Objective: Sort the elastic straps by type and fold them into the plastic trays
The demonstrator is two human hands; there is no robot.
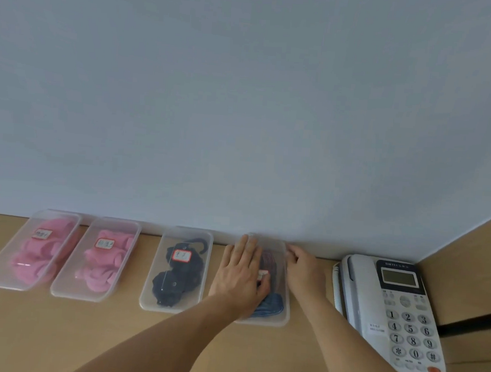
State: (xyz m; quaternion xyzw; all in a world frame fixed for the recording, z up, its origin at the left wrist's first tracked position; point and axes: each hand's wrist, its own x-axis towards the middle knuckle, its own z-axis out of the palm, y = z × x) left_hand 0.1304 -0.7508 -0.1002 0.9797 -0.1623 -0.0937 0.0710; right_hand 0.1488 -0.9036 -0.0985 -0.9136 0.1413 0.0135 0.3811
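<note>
Several clear plastic trays stand in a row against the wall on a wooden desk. The two at the left [6,268] [70,284] hold folded pink straps [38,261]. A third tray [148,298] holds black straps [173,285]. The rightmost tray [283,310] holds dark red straps [270,264] and blue straps [270,306]. My left hand [239,275] lies flat across this tray's left side, fingers straight, thumb by its white label. My right hand [303,262] rests at the tray's far right edge, fingers bent against the rim.
A white desk telephone [392,309] with a keypad stands just right of the rightmost tray. A pale wall [243,113] rises directly behind the trays. A brown side panel [471,265] closes the desk at the right. Bare wooden desktop [54,332] lies in front of the trays.
</note>
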